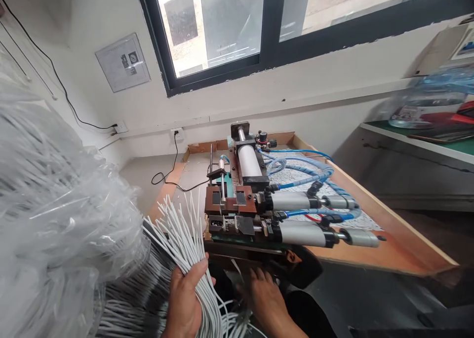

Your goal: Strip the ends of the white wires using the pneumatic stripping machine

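My left hand (187,296) is wrapped round a thick bundle of thin white cables (181,244), thumb across the front. Their cut ends fan out up and to the left, beside the machine's front edge. Below the hand the cables curve down towards the bottom of the view. My right hand (264,296) is low, just under the machine's front, back of the hand upward. Its fingertips are blurred and in shadow, close to a short white strip (236,268), so their grip is unclear. A pneumatic machine (237,204) with brown clamp blocks and silver cylinders stands beyond both hands.
Large plastic-wrapped bundles of cable (74,219) rise at the left. The machine sits in a wooden-edged tray (400,244) with blue air hoses (296,172). A black power cord (165,177) runs to a wall socket. A shelf (425,138) at the right holds plastic-wrapped things.
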{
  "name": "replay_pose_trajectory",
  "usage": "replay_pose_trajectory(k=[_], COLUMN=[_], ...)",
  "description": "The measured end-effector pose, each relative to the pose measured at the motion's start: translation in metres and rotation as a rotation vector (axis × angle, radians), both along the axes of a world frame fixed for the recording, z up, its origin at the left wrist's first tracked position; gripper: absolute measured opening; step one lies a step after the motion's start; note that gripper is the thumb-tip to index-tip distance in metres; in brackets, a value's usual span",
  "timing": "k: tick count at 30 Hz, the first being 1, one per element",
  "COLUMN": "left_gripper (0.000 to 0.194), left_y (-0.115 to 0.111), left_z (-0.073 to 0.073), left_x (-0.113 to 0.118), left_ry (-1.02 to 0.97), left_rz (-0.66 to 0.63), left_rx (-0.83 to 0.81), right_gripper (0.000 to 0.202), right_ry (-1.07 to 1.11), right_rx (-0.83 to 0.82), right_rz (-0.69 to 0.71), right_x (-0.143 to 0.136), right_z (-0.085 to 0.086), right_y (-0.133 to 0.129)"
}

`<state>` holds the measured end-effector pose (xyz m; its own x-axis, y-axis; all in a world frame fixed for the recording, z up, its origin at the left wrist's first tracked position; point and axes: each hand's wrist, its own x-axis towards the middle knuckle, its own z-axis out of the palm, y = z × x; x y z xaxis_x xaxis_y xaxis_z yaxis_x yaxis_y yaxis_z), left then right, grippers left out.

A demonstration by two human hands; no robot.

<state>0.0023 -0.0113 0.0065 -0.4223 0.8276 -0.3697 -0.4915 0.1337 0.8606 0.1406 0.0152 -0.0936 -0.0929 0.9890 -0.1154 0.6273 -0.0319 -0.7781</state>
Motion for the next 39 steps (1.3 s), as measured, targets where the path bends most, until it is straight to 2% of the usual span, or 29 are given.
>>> replay_pose_trajectory(k=[2,4,5,7,11,13,17,20,25,31,39], left_gripper=[0.025,0.023,0.022,0.021,0.015,0.014,0.017,0.015,0.012,0.010,0.010], left_y=[0.002,0.003,0.003,0.003,0.003,0.004,0.007,0.008,0.010,0.013,0.012], left_z=[0.000,-0.001,-0.002,-0.003,-0.003,-0.003,-0.002,0.001,0.006,0.011,0.007], left_x=[0.002,0.003,0.003,0.002,0.000,0.000,0.002,0.003,0.003,0.004,0.006], left_ry=[-0.002,0.012,0.024,0.041,0.002,0.003,0.064,0.034,0.006,0.022,0.096], left_rz=[-0.004,-0.024,-0.032,-0.042,-0.039,-0.049,-0.094,-0.098,-0.036,-0.077,-0.104], left_rx=[0.018,0.065,0.090,0.116,0.066,0.065,0.149,0.132,0.052,0.069,0.135], right_gripper=[0.025,0.025,0.025,0.024,0.026,0.022,0.016,0.018,0.023,0.025,0.024], right_ry=[0.224,0.516,0.618,0.757,0.964,0.995,0.906,0.984,1.126,1.290,1.335], right_rx=[0.152,0.187,0.190,0.172,0.029,-0.005,0.049,0.021,-0.151,-0.249,-0.340], right_rz=[0.114,0.268,0.289,0.245,0.075,0.079,0.145,0.072,-0.106,-0.183,-0.160], right_x=[-0.005,-0.014,-0.018,-0.026,-0.031,-0.029,-0.029,-0.029,-0.027,-0.024,-0.024], right_z=[0.030,0.057,0.067,0.077,0.074,0.073,0.074,0.074,0.071,0.079,0.087], right_y=[0.001,0.000,0.000,-0.001,0.000,0.001,0.002,0.003,0.007,0.015,0.019])
